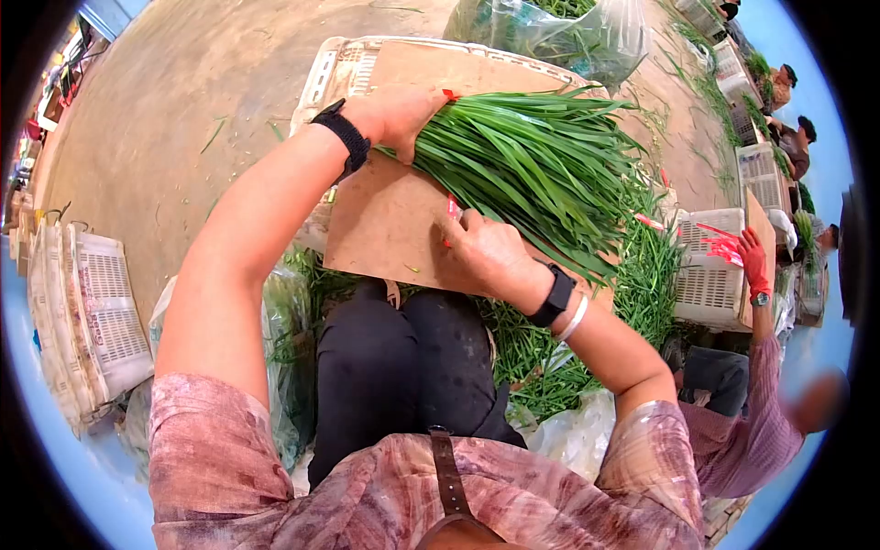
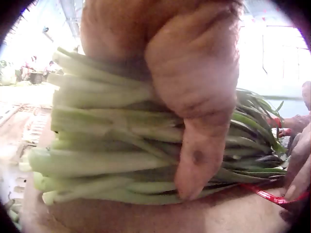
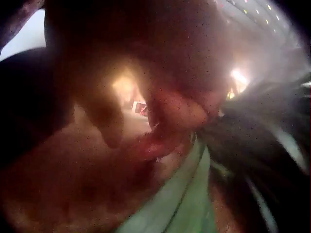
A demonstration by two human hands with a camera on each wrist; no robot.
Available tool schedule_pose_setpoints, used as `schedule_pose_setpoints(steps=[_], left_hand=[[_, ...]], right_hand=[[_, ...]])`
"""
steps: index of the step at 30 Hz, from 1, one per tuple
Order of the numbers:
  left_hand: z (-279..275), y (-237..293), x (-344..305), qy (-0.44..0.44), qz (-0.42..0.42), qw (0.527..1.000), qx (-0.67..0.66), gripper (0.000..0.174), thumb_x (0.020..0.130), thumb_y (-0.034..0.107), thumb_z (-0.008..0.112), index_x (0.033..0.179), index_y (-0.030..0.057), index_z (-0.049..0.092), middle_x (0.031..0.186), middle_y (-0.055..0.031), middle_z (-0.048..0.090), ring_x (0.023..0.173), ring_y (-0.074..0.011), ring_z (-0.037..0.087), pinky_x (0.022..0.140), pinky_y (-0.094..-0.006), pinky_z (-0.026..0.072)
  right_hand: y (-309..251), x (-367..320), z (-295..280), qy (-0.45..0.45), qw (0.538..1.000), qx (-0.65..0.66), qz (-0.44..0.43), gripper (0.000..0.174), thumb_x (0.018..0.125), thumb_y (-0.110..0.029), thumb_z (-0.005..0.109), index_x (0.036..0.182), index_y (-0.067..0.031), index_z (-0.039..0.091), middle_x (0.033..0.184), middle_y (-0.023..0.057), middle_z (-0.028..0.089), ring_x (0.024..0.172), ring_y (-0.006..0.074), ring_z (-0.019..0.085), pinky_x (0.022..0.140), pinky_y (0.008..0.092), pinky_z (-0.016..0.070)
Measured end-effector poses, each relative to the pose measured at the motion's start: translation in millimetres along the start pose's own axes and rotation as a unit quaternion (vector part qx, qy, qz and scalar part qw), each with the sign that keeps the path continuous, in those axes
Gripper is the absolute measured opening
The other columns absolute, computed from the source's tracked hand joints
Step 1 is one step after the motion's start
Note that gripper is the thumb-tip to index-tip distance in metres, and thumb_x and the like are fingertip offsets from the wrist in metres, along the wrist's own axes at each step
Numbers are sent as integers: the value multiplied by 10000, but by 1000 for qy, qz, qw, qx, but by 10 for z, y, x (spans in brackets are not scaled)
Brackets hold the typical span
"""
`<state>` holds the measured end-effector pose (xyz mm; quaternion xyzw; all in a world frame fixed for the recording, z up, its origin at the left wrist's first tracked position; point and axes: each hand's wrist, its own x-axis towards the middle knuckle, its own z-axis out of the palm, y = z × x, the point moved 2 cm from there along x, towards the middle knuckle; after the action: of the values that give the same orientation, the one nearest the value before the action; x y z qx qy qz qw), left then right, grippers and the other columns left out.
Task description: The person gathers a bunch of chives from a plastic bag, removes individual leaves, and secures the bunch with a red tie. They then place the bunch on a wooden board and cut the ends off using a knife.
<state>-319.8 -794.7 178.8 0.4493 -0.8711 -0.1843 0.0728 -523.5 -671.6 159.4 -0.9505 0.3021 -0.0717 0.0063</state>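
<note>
A thick bunch of long, flat green chives (image 1: 541, 156) lies across a brown board (image 1: 385, 220). My left hand (image 1: 394, 119) grips the bunch near its cut ends; in the left wrist view the thumb (image 2: 201, 160) presses down over pale stems (image 2: 107, 162). Below the bunch, my right hand (image 1: 495, 257) pinches a red tie (image 1: 452, 209) between thumb and fingers. That red tie (image 2: 265, 194) runs from the underside of the stems to the right fingers in the left wrist view. Another red bit shows by the left hand. The right wrist view is dark and blurred, with green leaves beside the fingers.
The board rests on a white plastic crate (image 1: 321, 78). Loose greens (image 1: 642, 266) are heaped right of my knees, and a clear plastic bag (image 1: 559, 41) of greens stands behind. Crates (image 1: 105, 302) stack at left. A person with a red glove (image 1: 753, 261) sits at right.
</note>
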Motion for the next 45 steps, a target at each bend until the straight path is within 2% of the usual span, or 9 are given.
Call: schedule_pose_setpoints(steps=[4, 17, 27, 31, 32, 36, 40, 43, 45], left_hand=[[32, -10, -2, -5, -6, 1000, -18, 837, 509, 243, 821, 1259, 96, 479, 1060, -180, 630, 998, -345, 593, 854, -379, 483], [-40, 105, -13, 18, -42, 998, 33, 665, 496, 208, 776, 1102, 61, 544, 915, -191, 646, 869, -375, 616, 745, -414, 507], [-21, 48, -6, -28, -10, 997, -69, 1174, 348, 161, 916, 1347, -21, 326, 1262, -210, 500, 1212, -340, 452, 1011, -340, 393], [-14, 231, -150, 25, -61, 998, 15, 1034, 478, 273, 860, 1343, 33, 347, 1171, -226, 544, 1057, -384, 545, 900, -402, 463], [36, 193, -174, 91, -17, 995, 45, 914, 565, 326, 794, 1327, 55, 369, 1108, -236, 563, 967, -407, 570, 832, -435, 476], [102, 168, -178, 141, 4, 989, 35, 780, 618, 313, 739, 1284, 57, 425, 1041, -243, 575, 925, -422, 572, 788, -452, 474], [-19, 293, -207, 112, -25, 993, 37, 741, 602, 305, 751, 1248, 70, 473, 954, -226, 611, 857, -399, 601, 721, -442, 493], [-28, 398, -388, 172, 53, 983, 30, 744, 591, 285, 755, 1251, 86, 475, 977, -217, 618, 853, -378, 608, 728, -438, 492], [85, 463, -524, 100, -34, 993, 60, 753, 554, 264, 781, 1225, 94, 484, 965, -196, 626, 855, -359, 607, 729, -420, 494]], right_hand=[[36, 33, 121, 76, 997, 9, -19, 104, 689, -136, 597, 745, -52, 569, 729, 89, 542, 655, 237, 613, 521, 356, 505], [-97, 409, -81, 205, 977, 58, -18, 28, 692, -118, 576, 704, -99, 559, 727, 69, 530, 662, 232, 594, 550, 346, 501], [296, 546, -336, 195, 960, 189, 68, 53, 784, -141, 624, 752, -99, 628, 724, 92, 586, 659, 324, 601, 563, 415, 491], [266, 540, -283, 190, 962, 183, 66, 29, 779, -119, 626, 763, -99, 639, 729, 92, 598, 667, 312, 609, 561, 398, 493], [204, 511, -317, 180, 965, 174, 72, 19, 767, -100, 642, 778, -88, 650, 739, 95, 610, 674, 309, 613, 568, 384, 495], [-1, 414, -161, 168, 981, 99, 23, 38, 747, -92, 630, 779, -112, 630, 726, 61, 580, 634, 272, 605, 546, 367, 492], [-132, 543, -370, 222, 971, 80, -29, 39, 730, -72, 611, 737, -104, 591, 696, 49, 549, 619, 253, 591, 526, 356, 475], [-113, 624, -666, 239, 966, 92, -31, 49, 730, -59, 604, 715, -94, 573, 680, 61, 541, 619, 265, 583, 530, 368, 471], [-28, 650, -635, 250, 961, 114, -24, 46, 731, -99, 576, 701, -110, 544, 721, 63, 563, 650, 263, 613, 527, 375, 486]])
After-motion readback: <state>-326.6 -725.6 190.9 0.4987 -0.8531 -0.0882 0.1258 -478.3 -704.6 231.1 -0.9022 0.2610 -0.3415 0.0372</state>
